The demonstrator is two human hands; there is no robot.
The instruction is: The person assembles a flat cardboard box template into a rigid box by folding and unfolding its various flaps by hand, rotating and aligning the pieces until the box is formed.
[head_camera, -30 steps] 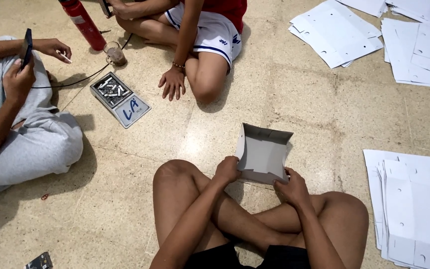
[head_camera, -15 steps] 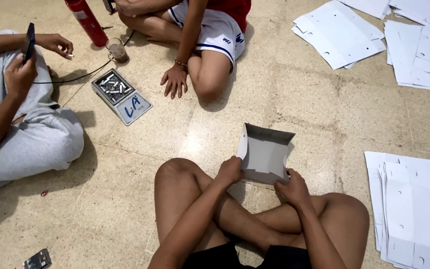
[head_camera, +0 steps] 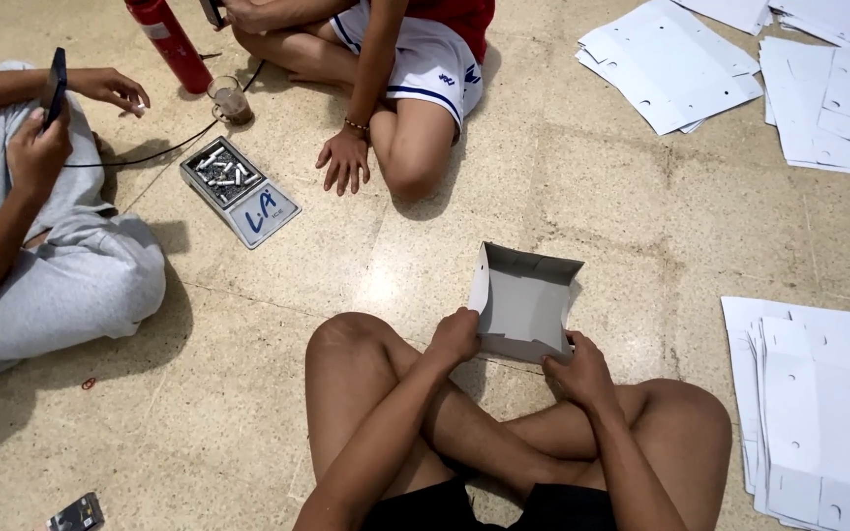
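The person sits cross-legged on the stone floor (head_camera: 248, 393) and holds a half-formed white cardboard box (head_camera: 523, 303) just above and ahead of the knees, its open side facing up and toward the camera. Judging by the raised back and side walls, the step in hand is folding the box into shape; the near edge looks like the part not yet finished. The next move would likely call for pressing that near flap inward while the walls are kept upright, with both grips steady so the card does not spring flat.

The left hand (head_camera: 456, 337) is closed around the box's near left corner, thumb on top and fingers curled under. The right hand (head_camera: 582, 372) pinches the near right corner in the same way, fingers bent, not spread.

To the right of the box lies a stack of flat white card blanks (head_camera: 819, 413); more blanks (head_camera: 671, 64) lie beyond it. Left of the box, two other people sit by a small tray (head_camera: 238, 192).
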